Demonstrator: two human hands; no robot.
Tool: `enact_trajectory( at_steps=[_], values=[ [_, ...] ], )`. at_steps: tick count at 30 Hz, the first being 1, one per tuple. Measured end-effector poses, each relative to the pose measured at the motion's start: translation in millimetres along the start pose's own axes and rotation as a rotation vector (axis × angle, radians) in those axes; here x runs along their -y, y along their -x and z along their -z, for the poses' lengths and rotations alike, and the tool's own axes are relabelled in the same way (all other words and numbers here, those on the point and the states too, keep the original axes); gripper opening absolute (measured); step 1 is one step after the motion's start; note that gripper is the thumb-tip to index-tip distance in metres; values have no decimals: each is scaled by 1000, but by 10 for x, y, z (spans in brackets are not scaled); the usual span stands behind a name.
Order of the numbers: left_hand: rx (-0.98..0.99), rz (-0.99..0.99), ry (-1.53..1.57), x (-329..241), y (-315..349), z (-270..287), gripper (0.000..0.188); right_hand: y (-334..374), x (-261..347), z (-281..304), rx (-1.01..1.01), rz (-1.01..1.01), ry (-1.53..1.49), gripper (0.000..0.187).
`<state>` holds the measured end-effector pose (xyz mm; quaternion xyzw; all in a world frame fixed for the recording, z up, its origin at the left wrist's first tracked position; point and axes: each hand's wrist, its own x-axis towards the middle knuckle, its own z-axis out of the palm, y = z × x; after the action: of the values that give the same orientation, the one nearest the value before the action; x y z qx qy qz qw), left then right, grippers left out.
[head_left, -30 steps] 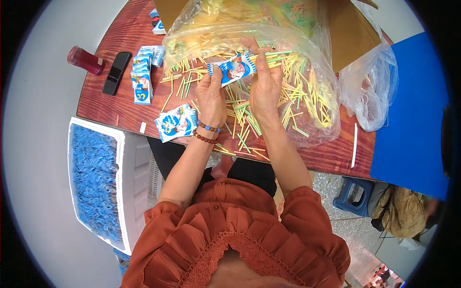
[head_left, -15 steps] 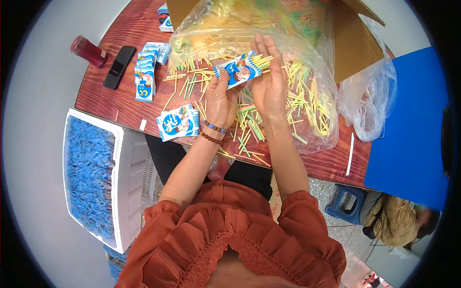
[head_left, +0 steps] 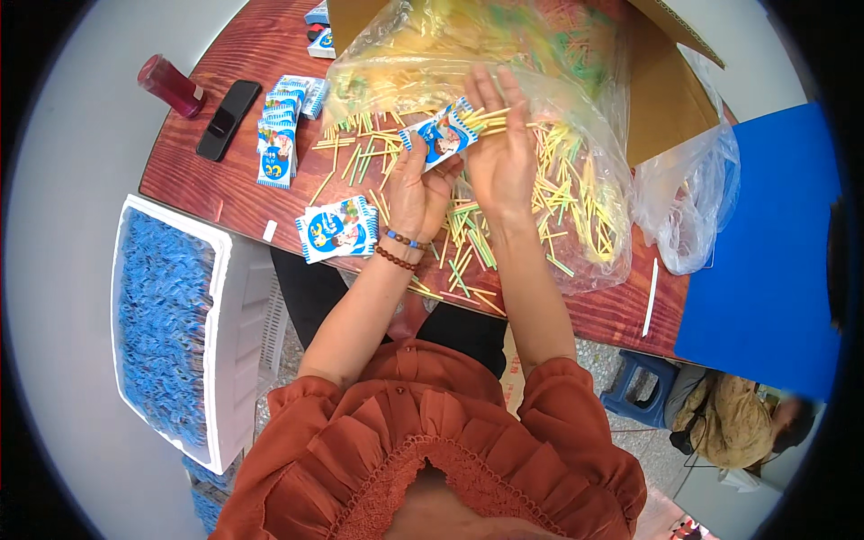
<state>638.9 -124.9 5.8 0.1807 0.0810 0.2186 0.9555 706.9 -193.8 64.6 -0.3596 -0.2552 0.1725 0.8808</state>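
Observation:
My left hand (head_left: 419, 191) pinches a small blue and white printed packet (head_left: 443, 137), held tilted above the table. Several thin yellow sticks (head_left: 486, 120) poke out of its upper right end and run to my right hand (head_left: 500, 166). That hand has its fingers stretched upward, and its thumb lies over the outer ends of the sticks. More yellow, green and pink sticks (head_left: 477, 236) are scattered on the table under both hands. Beside my left wrist lies a small pile of the same packets (head_left: 335, 230).
A large clear bag (head_left: 405, 67) of sticks spills from a cardboard box (head_left: 670, 99). Farther left are an overlapping row of packets (head_left: 276, 148), a black phone (head_left: 228, 120) and a red bottle (head_left: 171, 87). A white foam box (head_left: 220, 270) full of blue packets stands lower left; a crumpled bag (head_left: 679, 211) lies right.
The packet has shifted slightly left, and more of the sticks' length shows between it and my right thumb. The whole view has shifted a little.

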Motion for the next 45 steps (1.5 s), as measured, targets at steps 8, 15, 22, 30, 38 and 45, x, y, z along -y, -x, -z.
enact_trajectory(
  at_steps=[8,15,22,30,38,45],
  values=[
    [4,35,129,-36,13,112,28,-145,297,67,-111,168,-238,37],
    [-21,-89,35,-137,40,-107,29,346,198,66,-149,-178,337,27],
    [35,-88,-133,-433,157,-31,28,39,82,-101,-101,-305,416,16],
    [-30,-277,-663,-1036,308,58,26,-147,-448,-428,212,-258,536,19],
    [-8,-406,-647,-1437,362,345,23,-148,-572,-626,374,-460,425,11],
    [-133,-688,-1138,-1719,483,387,15,-114,-553,-807,420,-499,529,11]
  ],
)
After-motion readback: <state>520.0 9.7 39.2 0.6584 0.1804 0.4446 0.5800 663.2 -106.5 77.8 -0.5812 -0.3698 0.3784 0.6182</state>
